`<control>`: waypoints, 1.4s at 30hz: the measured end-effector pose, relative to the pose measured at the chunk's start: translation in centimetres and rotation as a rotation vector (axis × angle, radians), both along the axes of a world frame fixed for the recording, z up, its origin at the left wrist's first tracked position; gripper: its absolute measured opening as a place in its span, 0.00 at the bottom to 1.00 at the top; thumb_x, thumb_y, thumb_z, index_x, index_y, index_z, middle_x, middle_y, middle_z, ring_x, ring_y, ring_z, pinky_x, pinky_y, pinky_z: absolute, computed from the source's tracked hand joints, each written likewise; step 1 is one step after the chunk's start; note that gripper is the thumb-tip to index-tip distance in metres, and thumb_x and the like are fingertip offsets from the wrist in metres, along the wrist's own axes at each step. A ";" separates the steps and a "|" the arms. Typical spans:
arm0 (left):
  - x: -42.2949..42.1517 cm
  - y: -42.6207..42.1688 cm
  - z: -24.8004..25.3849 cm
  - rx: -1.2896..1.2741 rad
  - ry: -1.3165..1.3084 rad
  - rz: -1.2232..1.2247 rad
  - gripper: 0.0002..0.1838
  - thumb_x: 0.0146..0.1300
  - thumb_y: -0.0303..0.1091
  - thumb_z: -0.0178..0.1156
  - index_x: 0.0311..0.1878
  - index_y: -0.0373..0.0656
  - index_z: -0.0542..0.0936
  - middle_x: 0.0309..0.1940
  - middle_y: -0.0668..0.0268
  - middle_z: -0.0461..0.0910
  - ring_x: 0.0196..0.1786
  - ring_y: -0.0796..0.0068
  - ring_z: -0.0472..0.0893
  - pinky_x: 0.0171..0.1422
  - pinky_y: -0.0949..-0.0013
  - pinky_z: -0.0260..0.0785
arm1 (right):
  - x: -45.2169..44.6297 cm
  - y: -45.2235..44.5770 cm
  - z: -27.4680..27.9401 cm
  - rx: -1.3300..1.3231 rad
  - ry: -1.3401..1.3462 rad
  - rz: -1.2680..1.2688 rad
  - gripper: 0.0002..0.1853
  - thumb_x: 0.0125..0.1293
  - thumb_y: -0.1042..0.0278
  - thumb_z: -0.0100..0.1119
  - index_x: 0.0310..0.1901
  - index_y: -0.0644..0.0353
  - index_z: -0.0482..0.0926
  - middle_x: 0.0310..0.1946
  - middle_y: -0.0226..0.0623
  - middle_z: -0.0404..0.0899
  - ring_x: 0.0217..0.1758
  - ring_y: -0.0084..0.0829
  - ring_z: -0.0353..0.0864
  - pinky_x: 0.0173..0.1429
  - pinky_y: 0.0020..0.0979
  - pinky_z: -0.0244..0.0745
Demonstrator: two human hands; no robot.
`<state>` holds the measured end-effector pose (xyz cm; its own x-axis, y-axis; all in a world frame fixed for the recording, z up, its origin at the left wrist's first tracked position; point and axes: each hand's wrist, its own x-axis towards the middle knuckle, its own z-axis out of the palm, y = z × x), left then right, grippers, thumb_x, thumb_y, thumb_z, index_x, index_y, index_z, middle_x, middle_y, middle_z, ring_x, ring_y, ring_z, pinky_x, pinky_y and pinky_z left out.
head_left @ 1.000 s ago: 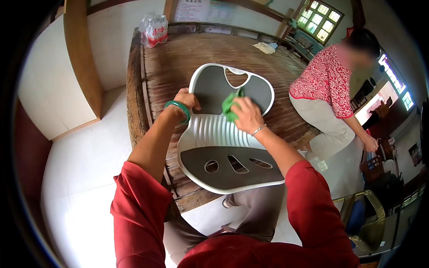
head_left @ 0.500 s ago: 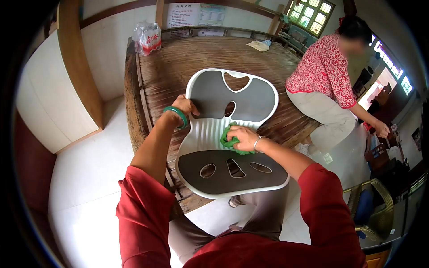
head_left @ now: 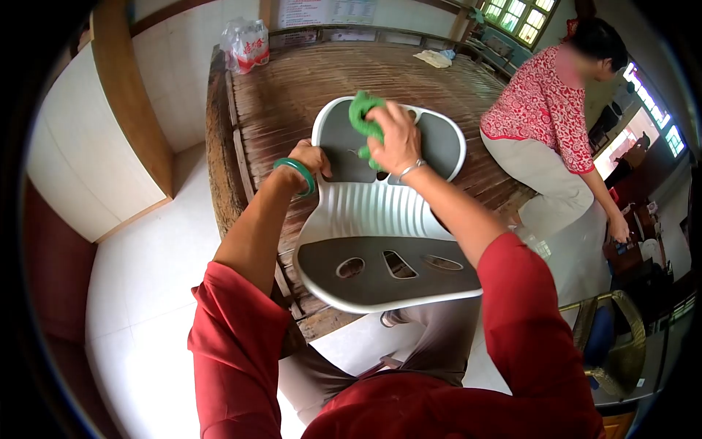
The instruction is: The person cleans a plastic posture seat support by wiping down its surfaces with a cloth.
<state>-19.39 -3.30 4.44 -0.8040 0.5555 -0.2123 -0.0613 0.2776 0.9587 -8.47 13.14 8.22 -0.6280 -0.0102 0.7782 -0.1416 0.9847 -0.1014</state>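
A white seat shell with grey pads (head_left: 380, 212) leans tilted on the edge of a slatted bamboo bed (head_left: 322, 77). My left hand (head_left: 311, 159), with a green bangle at the wrist, grips the shell's left rim near the upper pad. In my right hand (head_left: 396, 139) is a bunched green cloth (head_left: 363, 115), held over the upper grey pad. Part of the cloth hangs below the fingers. My right hand hides the middle of that pad and its cut-outs. The white ribbed middle and the lower pad with its holes are in plain sight.
Wrapped bottles (head_left: 247, 45) stand at the bed's far left corner. A folded cloth (head_left: 433, 58) lies toward the back. A person in a red patterned top (head_left: 537, 102) sits on the right edge. A chair (head_left: 610, 340) stands at the lower right, a pale cabinet (head_left: 91, 139) at left.
My right hand has moved with the green cloth from the white ribbed middle up to the upper grey pad. The left hand keeps its grip on the rim.
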 end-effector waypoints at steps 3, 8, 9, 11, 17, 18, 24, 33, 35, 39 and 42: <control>0.1 -0.3 0.3 0.014 0.021 -0.038 0.22 0.36 0.18 0.63 0.40 0.35 0.71 0.26 0.58 0.76 0.22 0.68 0.74 0.23 0.69 0.65 | 0.3 0.1 -2.0 0.056 -0.021 0.050 0.17 0.45 0.74 0.60 0.40 0.52 0.73 0.48 0.39 0.71 0.52 0.46 0.72 0.50 0.44 0.72; 0.4 0.6 -1.0 -0.007 -0.007 0.026 0.15 0.39 0.17 0.62 0.34 0.36 0.73 0.25 0.55 0.77 0.20 0.65 0.76 0.23 0.64 0.68 | 2.0 0.6 -3.2 0.123 -0.092 0.081 0.18 0.44 0.76 0.60 0.40 0.55 0.74 0.48 0.38 0.72 0.52 0.45 0.73 0.50 0.42 0.74; 0.4 0.6 -0.9 -0.011 -0.004 0.029 0.15 0.39 0.17 0.62 0.34 0.36 0.73 0.25 0.55 0.77 0.20 0.65 0.76 0.23 0.64 0.68 | 2.7 0.4 -3.8 0.153 -0.162 0.112 0.18 0.43 0.75 0.61 0.40 0.54 0.74 0.48 0.37 0.72 0.51 0.44 0.73 0.49 0.42 0.74; 0.5 0.5 -1.0 0.066 -0.056 0.070 0.15 0.40 0.15 0.60 0.35 0.34 0.74 0.25 0.56 0.75 0.22 0.62 0.77 0.25 0.63 0.71 | 4.2 -0.2 -5.8 0.272 -0.316 0.191 0.19 0.41 0.75 0.62 0.40 0.52 0.75 0.46 0.34 0.72 0.49 0.41 0.73 0.47 0.41 0.76; -0.1 0.6 -1.7 0.242 -0.162 0.000 0.12 0.38 0.10 0.55 0.30 0.30 0.76 0.22 0.55 0.75 0.24 0.58 0.79 0.30 0.59 0.74 | 6.0 -1.6 -9.1 0.065 -0.389 0.212 0.17 0.38 0.77 0.59 0.35 0.54 0.76 0.39 0.35 0.71 0.48 0.40 0.72 0.47 0.40 0.72; -0.1 0.6 -1.2 0.244 -0.155 -0.068 0.12 0.37 0.10 0.55 0.30 0.29 0.76 0.21 0.55 0.76 0.24 0.58 0.79 0.30 0.59 0.74 | 6.2 -1.6 -9.3 0.057 -0.381 0.205 0.17 0.38 0.77 0.59 0.35 0.54 0.76 0.39 0.35 0.71 0.48 0.40 0.72 0.47 0.40 0.72; -0.1 0.4 -0.8 0.268 -0.104 -0.160 0.09 0.37 0.11 0.56 0.24 0.29 0.80 0.21 0.56 0.79 0.24 0.60 0.80 0.32 0.62 0.74 | 5.7 -1.0 -7.2 -0.236 -0.947 0.475 0.15 0.42 0.75 0.60 0.37 0.57 0.82 0.36 0.39 0.80 0.45 0.40 0.79 0.51 0.36 0.74; 0.5 0.5 -0.4 0.453 -0.132 -0.356 0.17 0.39 0.10 0.58 0.35 0.35 0.83 0.29 0.60 0.83 0.32 0.65 0.83 0.41 0.63 0.75 | 0.8 -0.6 5.0 -0.508 0.369 0.135 0.15 0.50 0.74 0.57 0.42 0.63 0.80 0.38 0.42 0.81 0.41 0.37 0.79 0.48 0.31 0.72; 0.4 0.7 -0.9 0.482 -0.177 -0.365 0.17 0.39 0.09 0.58 0.34 0.35 0.83 0.28 0.60 0.83 0.32 0.65 0.83 0.41 0.63 0.75 | -0.9 -0.8 3.5 -0.326 0.330 0.070 0.16 0.51 0.72 0.58 0.44 0.62 0.80 0.43 0.43 0.78 0.48 0.42 0.77 0.55 0.35 0.70; 0.9 0.0 -0.1 0.456 -0.282 -0.313 0.18 0.40 0.08 0.58 0.35 0.37 0.83 0.29 0.59 0.82 0.34 0.64 0.83 0.43 0.63 0.75 | -1.7 -3.2 -0.9 -0.181 0.233 0.189 0.19 0.45 0.72 0.56 0.43 0.59 0.81 0.53 0.42 0.76 0.57 0.46 0.70 0.64 0.40 0.64; 0.5 0.2 -1.0 0.453 -0.294 -0.295 0.20 0.41 0.08 0.57 0.39 0.37 0.82 0.32 0.60 0.82 0.36 0.64 0.82 0.42 0.62 0.76 | -1.3 -3.7 -1.3 -0.199 0.258 0.228 0.20 0.45 0.71 0.54 0.43 0.57 0.83 0.55 0.40 0.77 0.56 0.45 0.70 0.63 0.40 0.64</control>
<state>-18.86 -3.08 3.49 -0.5466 0.8323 -0.0923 -0.3235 -0.1083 0.9400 -9.82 9.47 6.95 -0.4104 0.0404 0.9110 -0.4005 0.8895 -0.2199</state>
